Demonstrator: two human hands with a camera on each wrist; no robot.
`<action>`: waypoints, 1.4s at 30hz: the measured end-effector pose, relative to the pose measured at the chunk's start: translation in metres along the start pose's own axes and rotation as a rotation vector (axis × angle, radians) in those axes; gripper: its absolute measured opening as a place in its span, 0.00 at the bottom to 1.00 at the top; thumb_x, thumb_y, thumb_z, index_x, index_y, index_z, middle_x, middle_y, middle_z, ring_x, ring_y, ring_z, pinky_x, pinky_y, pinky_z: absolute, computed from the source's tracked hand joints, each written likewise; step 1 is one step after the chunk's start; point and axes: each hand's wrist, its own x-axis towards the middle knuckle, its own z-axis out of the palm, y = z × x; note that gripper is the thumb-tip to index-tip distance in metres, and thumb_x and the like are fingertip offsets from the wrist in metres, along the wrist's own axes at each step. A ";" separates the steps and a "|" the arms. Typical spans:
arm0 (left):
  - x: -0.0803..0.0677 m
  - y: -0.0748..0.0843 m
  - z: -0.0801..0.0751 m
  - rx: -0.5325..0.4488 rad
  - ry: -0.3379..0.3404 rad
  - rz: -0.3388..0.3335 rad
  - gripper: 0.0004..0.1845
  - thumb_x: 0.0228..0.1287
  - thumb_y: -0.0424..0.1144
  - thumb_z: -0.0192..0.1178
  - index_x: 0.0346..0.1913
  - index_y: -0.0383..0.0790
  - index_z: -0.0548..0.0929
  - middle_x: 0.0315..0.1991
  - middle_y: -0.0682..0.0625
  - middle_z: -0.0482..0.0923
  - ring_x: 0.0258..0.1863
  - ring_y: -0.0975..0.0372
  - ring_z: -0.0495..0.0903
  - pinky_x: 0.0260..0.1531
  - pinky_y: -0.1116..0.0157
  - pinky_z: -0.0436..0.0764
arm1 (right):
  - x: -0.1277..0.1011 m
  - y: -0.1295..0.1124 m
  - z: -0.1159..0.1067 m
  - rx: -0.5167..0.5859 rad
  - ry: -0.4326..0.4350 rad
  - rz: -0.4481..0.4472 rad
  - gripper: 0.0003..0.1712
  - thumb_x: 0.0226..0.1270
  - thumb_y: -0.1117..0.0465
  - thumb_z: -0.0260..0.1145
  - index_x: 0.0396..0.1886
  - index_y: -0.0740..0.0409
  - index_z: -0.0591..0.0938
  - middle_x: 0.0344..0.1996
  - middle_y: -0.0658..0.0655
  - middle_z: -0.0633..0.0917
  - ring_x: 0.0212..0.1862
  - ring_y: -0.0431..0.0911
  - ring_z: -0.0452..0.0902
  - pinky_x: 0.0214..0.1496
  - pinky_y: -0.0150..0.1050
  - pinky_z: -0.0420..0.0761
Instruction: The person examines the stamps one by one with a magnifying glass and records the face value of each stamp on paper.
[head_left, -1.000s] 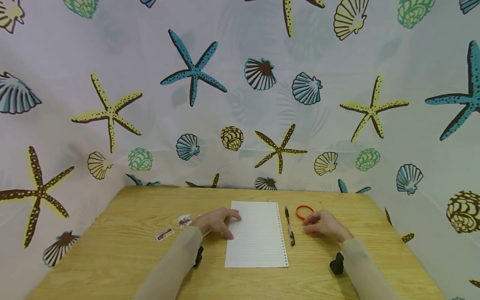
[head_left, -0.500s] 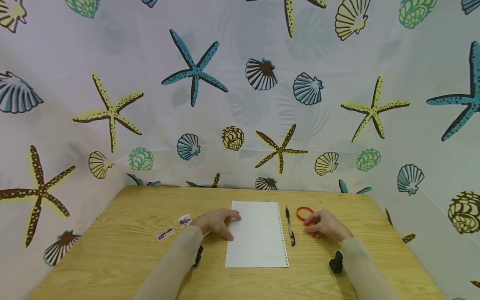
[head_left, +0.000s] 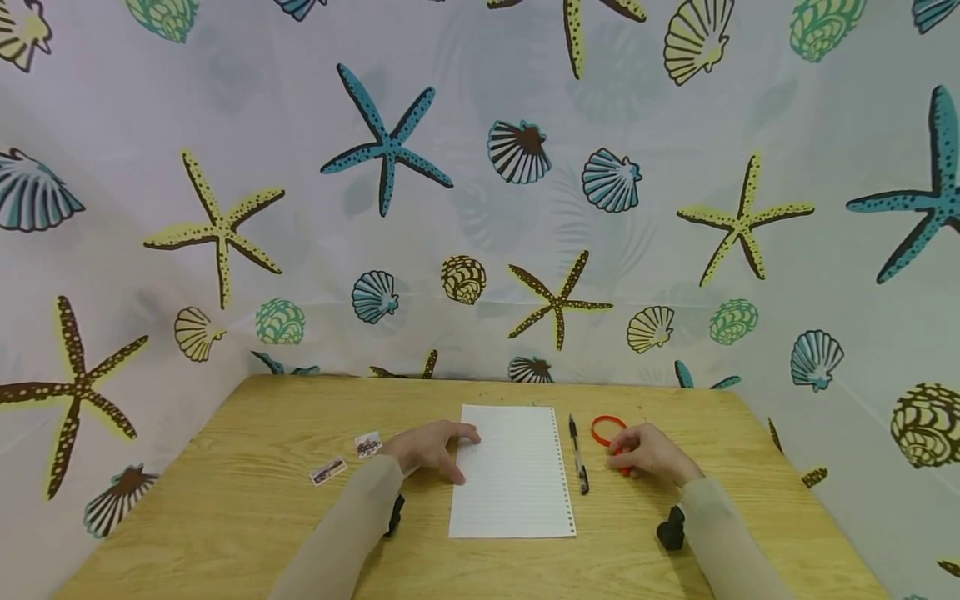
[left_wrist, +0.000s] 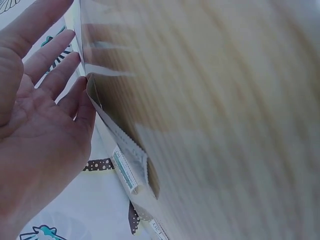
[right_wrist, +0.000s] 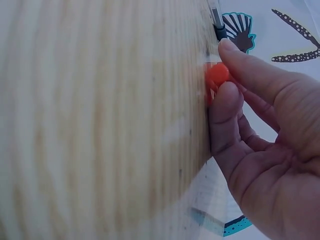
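Observation:
A lined white sheet lies in the middle of the wooden table. My left hand rests flat with straight fingers on the sheet's left edge; the left wrist view shows my open left hand against the paper edge. A black pen lies just right of the sheet. Beyond it, my right hand pinches an orange band that lies on the table. In the right wrist view, thumb and forefinger close on the orange band, with the pen just past them.
Two small picture cards lie left of my left hand; one card shows in the left wrist view. A seashell-print curtain closes in the table at the back and both sides.
Both hands stay where they were; only the head view has shifted slightly.

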 end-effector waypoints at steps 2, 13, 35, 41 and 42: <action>-0.001 -0.001 0.000 0.004 0.000 -0.001 0.35 0.45 0.32 0.78 0.61 0.49 0.80 0.74 0.50 0.63 0.77 0.49 0.51 0.74 0.45 0.50 | 0.000 0.001 0.001 -0.008 0.008 -0.001 0.10 0.61 0.64 0.72 0.39 0.66 0.83 0.26 0.53 0.81 0.24 0.42 0.74 0.26 0.34 0.78; -0.003 -0.003 0.001 -0.004 -0.001 -0.008 0.35 0.45 0.32 0.78 0.61 0.48 0.79 0.74 0.50 0.63 0.77 0.49 0.52 0.74 0.45 0.50 | 0.001 -0.001 0.003 0.045 0.043 0.009 0.13 0.62 0.63 0.71 0.42 0.67 0.82 0.26 0.57 0.80 0.21 0.43 0.72 0.23 0.35 0.77; -0.005 0.001 -0.002 0.001 -0.015 -0.032 0.37 0.46 0.31 0.77 0.63 0.48 0.78 0.75 0.49 0.61 0.77 0.49 0.51 0.74 0.46 0.51 | 0.020 -0.030 0.028 0.107 -0.065 -0.029 0.18 0.67 0.67 0.65 0.53 0.72 0.80 0.43 0.63 0.83 0.36 0.45 0.83 0.40 0.40 0.86; -0.004 0.004 -0.001 -0.006 -0.014 -0.043 0.37 0.46 0.31 0.77 0.63 0.49 0.78 0.75 0.48 0.60 0.77 0.49 0.52 0.74 0.46 0.52 | 0.025 -0.031 0.035 0.006 -0.045 -0.008 0.17 0.66 0.65 0.67 0.52 0.67 0.82 0.39 0.58 0.82 0.32 0.44 0.81 0.37 0.37 0.84; -0.004 0.004 -0.001 -0.011 -0.012 -0.047 0.37 0.45 0.31 0.77 0.63 0.49 0.78 0.75 0.48 0.60 0.77 0.49 0.52 0.74 0.46 0.52 | 0.025 -0.033 0.036 -0.007 -0.042 -0.003 0.17 0.66 0.64 0.67 0.53 0.66 0.82 0.39 0.58 0.82 0.31 0.44 0.80 0.36 0.37 0.84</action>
